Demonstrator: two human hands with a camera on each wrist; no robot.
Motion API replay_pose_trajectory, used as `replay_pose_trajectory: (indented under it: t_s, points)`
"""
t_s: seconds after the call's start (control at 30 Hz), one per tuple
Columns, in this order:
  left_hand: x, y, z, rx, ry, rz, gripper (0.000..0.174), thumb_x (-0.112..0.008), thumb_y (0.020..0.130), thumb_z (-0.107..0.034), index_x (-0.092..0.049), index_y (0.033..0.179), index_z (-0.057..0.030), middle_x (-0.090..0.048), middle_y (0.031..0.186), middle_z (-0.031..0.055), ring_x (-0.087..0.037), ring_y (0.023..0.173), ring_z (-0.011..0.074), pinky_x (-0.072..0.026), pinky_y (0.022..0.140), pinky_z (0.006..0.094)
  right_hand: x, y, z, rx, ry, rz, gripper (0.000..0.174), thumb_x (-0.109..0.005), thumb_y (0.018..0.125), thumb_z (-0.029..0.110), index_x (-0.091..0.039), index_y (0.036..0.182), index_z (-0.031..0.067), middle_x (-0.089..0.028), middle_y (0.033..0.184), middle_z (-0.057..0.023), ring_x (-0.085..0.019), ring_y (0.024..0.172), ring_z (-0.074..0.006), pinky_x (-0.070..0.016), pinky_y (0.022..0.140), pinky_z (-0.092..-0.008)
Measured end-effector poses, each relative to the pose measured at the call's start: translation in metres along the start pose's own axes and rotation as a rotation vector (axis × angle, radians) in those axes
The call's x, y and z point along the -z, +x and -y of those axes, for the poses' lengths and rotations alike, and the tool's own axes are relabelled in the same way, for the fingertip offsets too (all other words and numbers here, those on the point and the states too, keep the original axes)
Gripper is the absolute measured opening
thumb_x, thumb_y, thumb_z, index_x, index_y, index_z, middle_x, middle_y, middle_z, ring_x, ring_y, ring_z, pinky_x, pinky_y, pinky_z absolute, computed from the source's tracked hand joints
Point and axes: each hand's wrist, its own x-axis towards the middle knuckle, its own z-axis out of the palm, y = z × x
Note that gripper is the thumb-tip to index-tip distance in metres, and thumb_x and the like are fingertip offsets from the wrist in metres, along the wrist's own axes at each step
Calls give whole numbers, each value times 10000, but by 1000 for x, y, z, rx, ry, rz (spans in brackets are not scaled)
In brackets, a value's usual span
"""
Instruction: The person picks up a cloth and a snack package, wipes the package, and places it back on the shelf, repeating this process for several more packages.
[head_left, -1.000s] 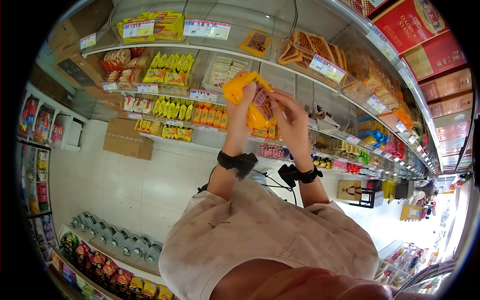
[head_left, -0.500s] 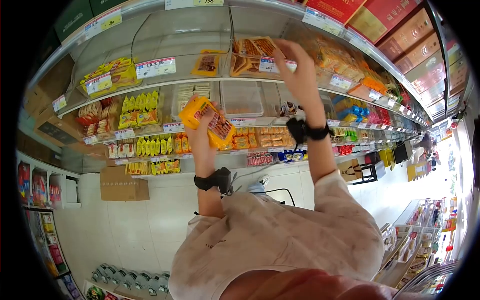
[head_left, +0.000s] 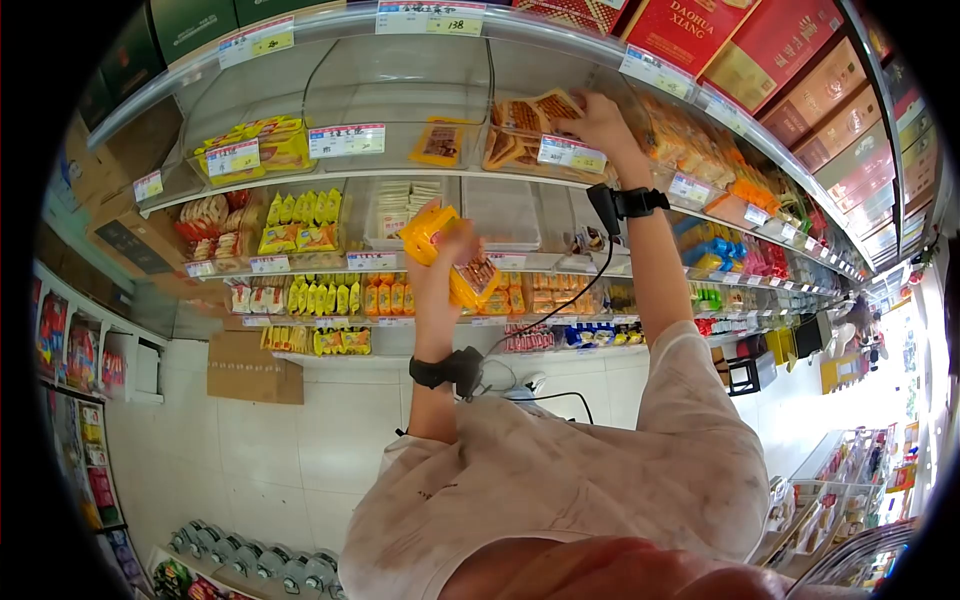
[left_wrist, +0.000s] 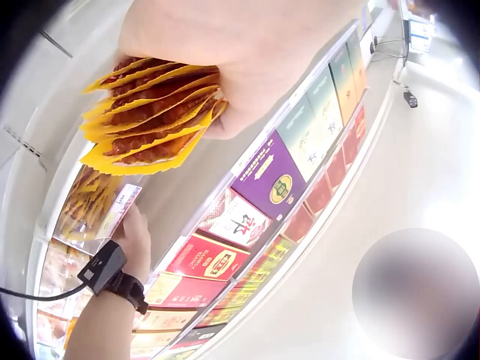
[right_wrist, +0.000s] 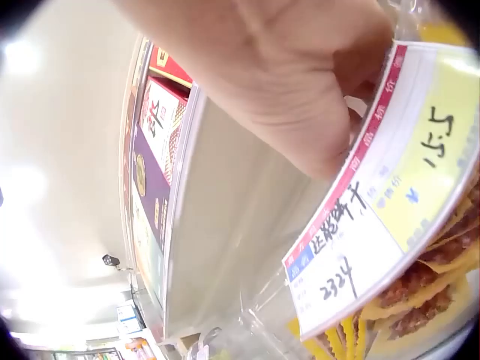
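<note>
In my left hand (head_left: 440, 262) I grip a stack of flat snack packets (head_left: 475, 283), yellow-edged with reddish-brown contents. The left wrist view shows several of these packets (left_wrist: 154, 120) fanned below the palm. My right hand (head_left: 603, 125) reaches over the front of a clear shelf bin, its thumb and fingers at the edge of a tilted snack packet (head_left: 556, 106) on the pile (head_left: 512, 150). From the right wrist, the palm (right_wrist: 300, 82) shows above the bin's price tag (right_wrist: 375, 202), which hides the fingertips; more packets (right_wrist: 416, 300) lie behind the clear front.
A single yellow packet (head_left: 440, 142) lies in the bin to the left. Yellow snack bags (head_left: 255, 150) stand farther left. Red gift boxes (head_left: 690, 35) line the shelf above. Black straps with cameras circle both wrists, and a cable (head_left: 560, 305) runs from the right one.
My right hand left the stack in my left hand and moved up and right to the bin, now at a packet's edge. The left hand lowered, still gripping the stack.
</note>
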Motion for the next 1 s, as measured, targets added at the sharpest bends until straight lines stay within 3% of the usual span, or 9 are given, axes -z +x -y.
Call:
replay_pose_trajectory:
  t_s: [0.03,0.13,0.3,0.43,0.47,0.53,0.6,0.83,1.0]
  points:
    - [-1,0,-1,-19,32,-17,526,-696,877,-54,-511,1367,-102,-657,1071,142,-686,874,242,-584,756,361,-1,-2,3,19,-23,-40,708,-856,701,390,-662,1238,-29,-701,1137,-239,-687,1049,-362,-540,922,-389]
    - [-1,0,-5,-26,8,-35,540,-692,878,-47,-504,1382,-98,-660,1067,142,-689,865,248,-587,769,365,6,-16,28,74,-41,-163,539,-791,790,255,-658,1232,-23,-685,1167,-240,-670,1067,-391,-541,917,-392]
    - [-3,-2,-10,-47,33,-41,557,-687,883,-34,-486,1402,-59,-616,1154,130,-660,1008,243,-582,853,387,27,-80,98,284,286,-318,328,-624,893,-10,-657,1219,-25,-652,1252,-213,-652,1111,-386,-527,958,-386]
    - [-4,-5,-12,-27,16,-25,590,-692,883,-28,-463,1426,-43,-575,1204,111,-619,1113,241,-570,906,412,12,-134,130,486,314,-322,450,-586,814,-109,-672,1243,-3,-644,1284,-185,-627,1166,-376,-487,1030,-407]
    - [-5,-6,-12,-16,-11,-32,600,-713,889,-52,-455,1431,-63,-614,1160,143,-660,987,228,-568,883,375,6,-145,130,542,308,-305,483,-586,791,-117,-674,1251,3,-641,1294,-180,-617,1184,-380,-477,1044,-414]
    - [0,-5,-3,-41,-75,-26,565,-668,921,-49,-448,1441,-66,-606,1209,135,-642,1053,218,-553,916,358,-18,-156,125,707,262,-328,553,-592,719,-120,-698,1242,26,-614,1349,-168,-587,1217,-388,-474,1042,-433]
    - [4,-6,1,-77,-122,27,505,-595,969,-47,-446,1451,-70,-581,1308,113,-600,1171,195,-524,967,327,-31,-172,129,685,227,-265,545,-589,720,-122,-708,1229,31,-597,1371,-164,-580,1220,-375,-477,1029,-433]
    - [7,-11,0,-31,-133,115,537,-592,947,-17,-440,1458,-80,-567,1354,108,-603,1191,195,-527,975,329,-46,-192,131,574,186,-191,595,-574,703,-113,-690,1269,31,-560,1391,-151,-531,1256,-359,-450,1045,-445]
    - [9,-13,5,-39,-55,35,522,-574,957,-96,-426,1457,-75,-577,1343,96,-616,1187,194,-529,977,349,-46,-192,131,575,167,-188,623,-546,695,-113,-681,1286,34,-558,1382,-153,-517,1268,-365,-437,1061,-458]
